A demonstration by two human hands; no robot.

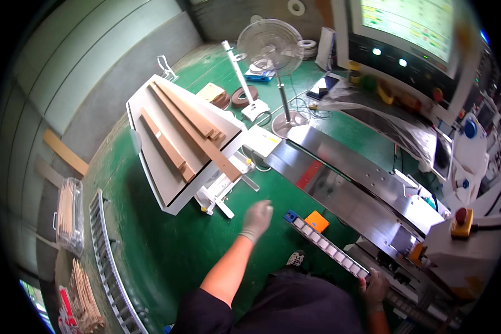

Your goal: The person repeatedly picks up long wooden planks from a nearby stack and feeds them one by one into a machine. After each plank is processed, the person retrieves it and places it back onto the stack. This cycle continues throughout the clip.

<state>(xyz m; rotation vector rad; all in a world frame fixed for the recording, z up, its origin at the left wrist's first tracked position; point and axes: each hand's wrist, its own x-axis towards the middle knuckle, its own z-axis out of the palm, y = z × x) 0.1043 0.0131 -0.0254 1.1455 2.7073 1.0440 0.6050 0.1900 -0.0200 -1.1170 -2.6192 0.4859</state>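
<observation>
My left hand (256, 220), in a pale glove, is held out over the green floor with its fingers curled in. Nothing shows in it, and it touches nothing. It is nearest to the blue end of a roller rail (324, 244), a narrow bar with a row of white rollers along the machine's near side. At the rail's lower right part, my gloved right hand (377, 289) closes around its edge, fingertips partly hidden. An orange box (317, 221) sits beside the rail. Beyond it runs the machine's steel bed (339, 192), with a red strip across it.
Left ahead, a white tilting table (178, 125) bears several brown boards (167, 142). A standing fan (270, 47) and cables are behind. A screen (409, 25) and red stop button (461, 216) are right. A roller track (114, 267) and wood strips (83, 295) lie left.
</observation>
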